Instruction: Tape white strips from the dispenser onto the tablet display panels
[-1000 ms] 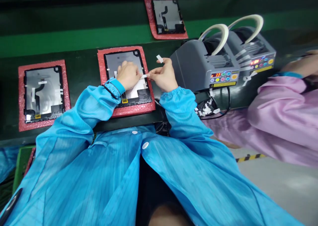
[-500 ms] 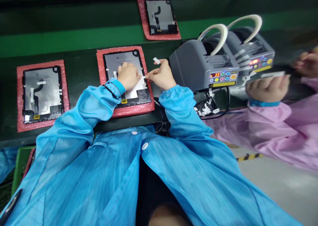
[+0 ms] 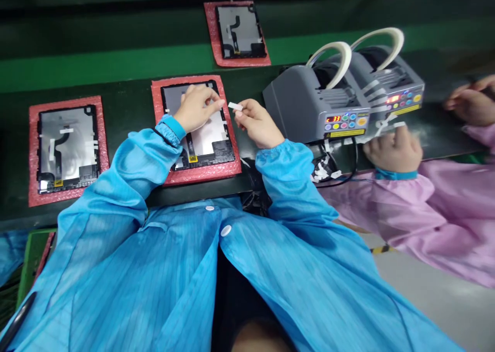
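A tablet screen assembly (image 3: 204,138) with a grey back and black frame lies on a pink bubble-wrap sheet (image 3: 158,102) in front of me. Over its upper part is my left hand (image 3: 197,107), thumb and forefinger drawn together near the right edge; anything between their tips is too small to make out. Just right of the sheet, my right hand (image 3: 260,124) pinches a short strip of white tape (image 3: 235,106), which points toward the left fingertips. Small white tape pieces stick to the screen's edges, and a yellow label (image 3: 193,158) shows near its bottom.
Two grey tape dispensers (image 3: 294,104) with large tape rolls stand to the right, tape scraps (image 3: 324,169) below them. Similar screens lie at left (image 3: 69,148) and at the back (image 3: 240,32). A co-worker's hand (image 3: 398,148) in a pink sleeve is beside the dispensers.
My left hand has lifted from the screen's right side and moved up. My right hand has turned, bringing the tape strip down between thumb and finger. The co-worker's hand has shifted left.
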Demonstrator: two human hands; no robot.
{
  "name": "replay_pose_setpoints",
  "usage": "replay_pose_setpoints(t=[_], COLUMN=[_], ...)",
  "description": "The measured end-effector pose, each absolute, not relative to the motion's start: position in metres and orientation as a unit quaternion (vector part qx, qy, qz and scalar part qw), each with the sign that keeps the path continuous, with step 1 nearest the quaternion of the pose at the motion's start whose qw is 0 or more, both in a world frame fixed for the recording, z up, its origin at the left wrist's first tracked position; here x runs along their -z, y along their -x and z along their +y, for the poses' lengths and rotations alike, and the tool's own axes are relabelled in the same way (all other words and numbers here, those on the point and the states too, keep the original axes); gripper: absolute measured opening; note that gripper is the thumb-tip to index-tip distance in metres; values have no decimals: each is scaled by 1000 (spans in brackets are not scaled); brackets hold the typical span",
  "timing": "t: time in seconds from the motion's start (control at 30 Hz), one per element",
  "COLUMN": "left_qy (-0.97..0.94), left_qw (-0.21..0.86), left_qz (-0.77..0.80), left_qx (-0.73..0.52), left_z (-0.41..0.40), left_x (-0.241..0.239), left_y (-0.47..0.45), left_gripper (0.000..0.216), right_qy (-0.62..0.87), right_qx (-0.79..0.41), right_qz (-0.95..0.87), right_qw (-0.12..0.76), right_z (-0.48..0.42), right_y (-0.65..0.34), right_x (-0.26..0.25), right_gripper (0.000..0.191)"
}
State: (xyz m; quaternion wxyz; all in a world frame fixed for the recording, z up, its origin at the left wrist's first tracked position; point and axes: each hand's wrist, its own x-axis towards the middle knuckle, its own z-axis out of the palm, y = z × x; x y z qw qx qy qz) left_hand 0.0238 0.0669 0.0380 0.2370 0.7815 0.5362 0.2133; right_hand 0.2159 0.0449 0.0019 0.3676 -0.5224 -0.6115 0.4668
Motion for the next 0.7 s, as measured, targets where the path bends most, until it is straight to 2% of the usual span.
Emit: replay_pose_setpoints(t=[0.23, 0.43, 0.7], left_qy=[-805, -793, -752], left_qw=[239, 269, 347], left_qz=[506, 515, 529], left_qx=[-195, -182, -185], left_z=[70, 78, 77], left_x=[-34, -27, -34], left_y=[-24, -23, -23], left_gripper=[18, 17, 21], right_qy=[466, 530, 551], right_qx=[-464, -430, -413], right_qz=[-681, -653, -635], right_qw=[322, 329, 350], right_z=[42, 47, 56], right_y=[-207, -214, -208], right_x=[-15, -11, -11], right_gripper=[38, 41, 24])
